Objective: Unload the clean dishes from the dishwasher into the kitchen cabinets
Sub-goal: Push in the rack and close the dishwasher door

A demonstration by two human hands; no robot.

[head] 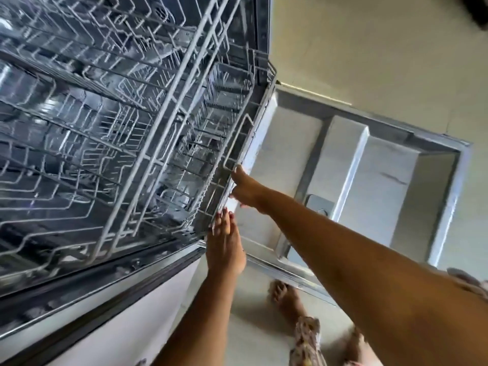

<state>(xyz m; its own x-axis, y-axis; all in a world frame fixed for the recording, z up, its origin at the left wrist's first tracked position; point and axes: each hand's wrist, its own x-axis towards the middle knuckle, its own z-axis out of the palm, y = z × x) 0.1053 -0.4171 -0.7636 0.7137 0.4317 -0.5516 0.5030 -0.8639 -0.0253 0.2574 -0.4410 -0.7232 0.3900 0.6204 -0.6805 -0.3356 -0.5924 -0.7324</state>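
Note:
The grey wire lower rack of the dishwasher fills the left and centre of the head view, and I see no dishes in it. Another wire rack shows above it at the top left. My left hand lies flat with fingers straight against the rack's front edge near its lower corner. My right hand touches the same front rim a little higher, beside the wire handle loop; its fingers curl at the rim, and whether they grip it I cannot tell.
The open dishwasher door lies flat to the right, with a detergent compartment in it. The dishwasher's front frame runs along the lower left. My bare feet stand on the pale floor beside the door.

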